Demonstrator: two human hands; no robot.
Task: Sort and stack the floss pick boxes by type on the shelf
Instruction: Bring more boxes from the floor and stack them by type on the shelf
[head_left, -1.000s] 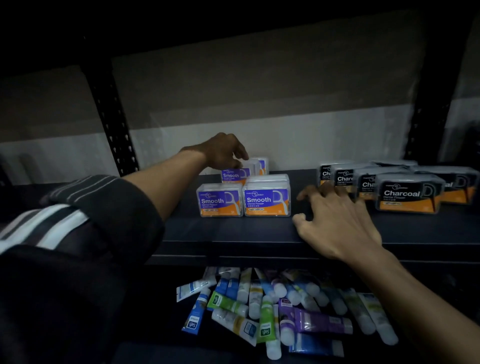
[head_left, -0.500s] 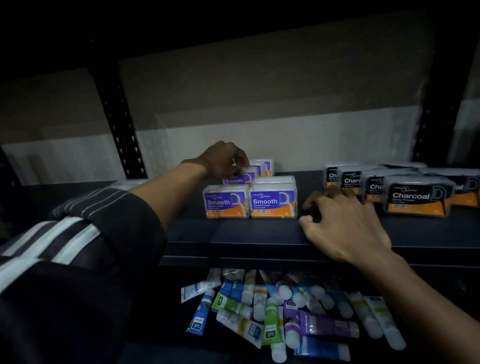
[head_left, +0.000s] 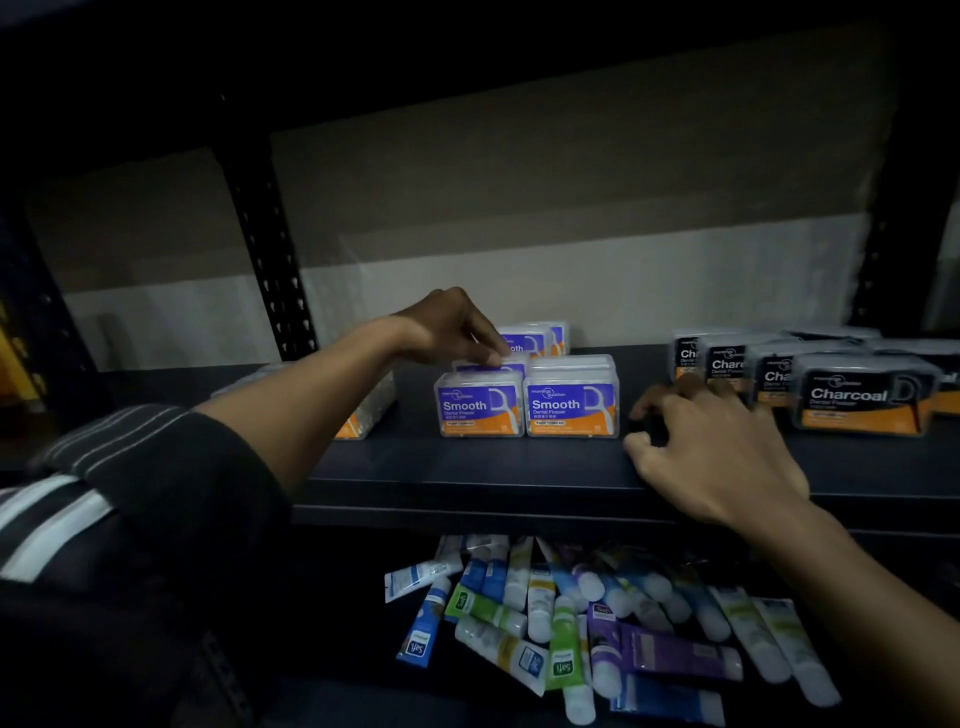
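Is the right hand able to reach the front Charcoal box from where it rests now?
Probably yes. The right hand lies on the shelf just left of the front Charcoal box, holding nothing, and no other thing stands between them.

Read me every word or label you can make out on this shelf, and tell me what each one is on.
"Smooth", "Dental Flosser": left purple box and right purple box.
"Charcoal": front black box.
"Ch", "Cha", "Char", cut off: black boxes behind.
"Safi": green tube and blue tube below.
Smaller print and logos: too blurred to read.
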